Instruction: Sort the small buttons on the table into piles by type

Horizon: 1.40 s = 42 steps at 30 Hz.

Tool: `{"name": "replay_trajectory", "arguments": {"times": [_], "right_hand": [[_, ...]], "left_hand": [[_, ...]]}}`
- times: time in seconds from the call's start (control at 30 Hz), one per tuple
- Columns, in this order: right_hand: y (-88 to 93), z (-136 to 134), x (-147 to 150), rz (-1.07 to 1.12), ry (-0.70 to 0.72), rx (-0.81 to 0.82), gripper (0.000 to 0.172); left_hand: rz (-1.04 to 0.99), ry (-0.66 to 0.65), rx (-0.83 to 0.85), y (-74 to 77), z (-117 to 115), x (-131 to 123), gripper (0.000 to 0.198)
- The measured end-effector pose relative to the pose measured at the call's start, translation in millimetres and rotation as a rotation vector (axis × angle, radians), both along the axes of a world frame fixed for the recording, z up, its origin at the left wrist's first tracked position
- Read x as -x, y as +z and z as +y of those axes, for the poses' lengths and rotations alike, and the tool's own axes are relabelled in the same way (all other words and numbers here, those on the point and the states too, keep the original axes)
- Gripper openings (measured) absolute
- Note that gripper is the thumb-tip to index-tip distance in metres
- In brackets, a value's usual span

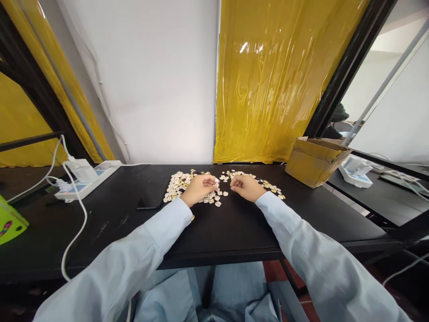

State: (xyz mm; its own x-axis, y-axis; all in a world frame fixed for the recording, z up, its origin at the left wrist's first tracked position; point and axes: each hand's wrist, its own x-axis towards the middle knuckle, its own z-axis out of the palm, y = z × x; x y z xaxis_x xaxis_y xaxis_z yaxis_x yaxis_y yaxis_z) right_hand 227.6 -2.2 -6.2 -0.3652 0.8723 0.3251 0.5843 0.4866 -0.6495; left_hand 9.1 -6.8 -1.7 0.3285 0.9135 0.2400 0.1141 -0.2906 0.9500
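Observation:
Small, flat, pale button-like pieces with dark marks lie on the black table in a left pile (177, 181) and a right pile (264, 182). My left hand (197, 188) is over the right side of the left pile, fingers pinched on one or more of these white pieces (216, 182). A few loose pieces (218, 204) lie just below its fingertips. My right hand (248, 188) is at the near edge of the right pile, its fingers curled together and pointing left. What is between them, if anything, is too small to make out.
A black phone-like slab (149, 197) lies left of the pieces. A white power strip (89, 179) with plugs and a trailing cable (83, 210) is farther left, near a green container (11, 221). An open cardboard box (315, 163) stands at the back right.

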Motion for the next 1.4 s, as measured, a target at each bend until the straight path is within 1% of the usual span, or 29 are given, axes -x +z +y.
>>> {"name": "replay_trajectory", "arguments": {"times": [0.07,0.13,0.27,0.37,0.43,0.67,0.9,0.97,1.03,1.07,1.13,1.17,1.23,1.3,1.37,1.4], "right_hand": [[4.7,-5.1,8.1,0.140,0.028,-0.026,0.011],[7.4,-8.8,15.0,0.226,0.072,-0.030,0.015],[5.7,-11.1,20.7,0.331,0.097,0.031,0.015],[3.2,-11.0,21.0,0.398,0.105,0.061,0.022],[2.5,-10.9,21.5,0.420,0.111,0.079,0.025],[2.0,-11.4,25.1,0.463,0.110,0.157,0.028],[3.6,-12.6,27.2,0.507,0.104,0.189,0.030],[3.5,-10.5,26.5,0.507,0.097,0.193,0.029],[2.6,-7.3,23.8,0.492,0.086,0.184,0.027],[1.8,-5.5,21.5,0.475,0.074,0.175,0.026],[-0.7,-1.6,15.2,0.401,0.031,0.152,0.023],[-2.4,0.5,11.5,0.346,-0.009,0.143,0.020],[-6.5,5.0,4.3,0.241,-0.084,0.133,0.014],[-10.9,9.5,-1.1,0.164,-0.150,0.161,0.010],[-14.7,13.2,-4.0,0.120,-0.186,0.182,0.009],[-16.2,14.5,-4.5,0.103,-0.192,0.187,0.009]], "left_hand": [[-0.019,-0.022,0.029,0.2,-1.8,-1.9,0.024],[-0.060,-0.042,0.057,0.2,-3.4,-4.0,0.026],[-0.102,-0.056,0.091,0.5,-5.2,-6.3,0.028],[-0.094,-0.041,0.099,1.5,-6.0,-6.4,0.029],[-0.094,-0.036,0.099,1.7,-6.3,-6.4,0.028],[-0.113,-0.062,0.154,1.0,-7.5,-7.5,0.026],[-0.087,-0.035,0.107,2.8,-13.3,-10.4,0.028],[-0.077,-0.035,0.111,2.9,-12.2,-11.7,0.029],[-0.028,-0.010,0.073,6.9,-8.7,-8.7,0.033],[0.013,0.014,0.029,10.8,-6.0,-3.8,0.035],[0.138,0.105,-0.135,22.1,0.5,16.1,0.038],[0.185,0.166,-0.213,28.3,3.9,31.7,0.040],[0.266,0.328,-0.309,38.4,9.2,72.2,0.046],[0.369,0.438,-0.307,41.5,11.8,117.7,0.055],[0.454,0.498,-0.207,36.4,12.2,156.4,0.064],[0.496,0.521,-0.149,31.6,12.1,170.1,0.068]]}}
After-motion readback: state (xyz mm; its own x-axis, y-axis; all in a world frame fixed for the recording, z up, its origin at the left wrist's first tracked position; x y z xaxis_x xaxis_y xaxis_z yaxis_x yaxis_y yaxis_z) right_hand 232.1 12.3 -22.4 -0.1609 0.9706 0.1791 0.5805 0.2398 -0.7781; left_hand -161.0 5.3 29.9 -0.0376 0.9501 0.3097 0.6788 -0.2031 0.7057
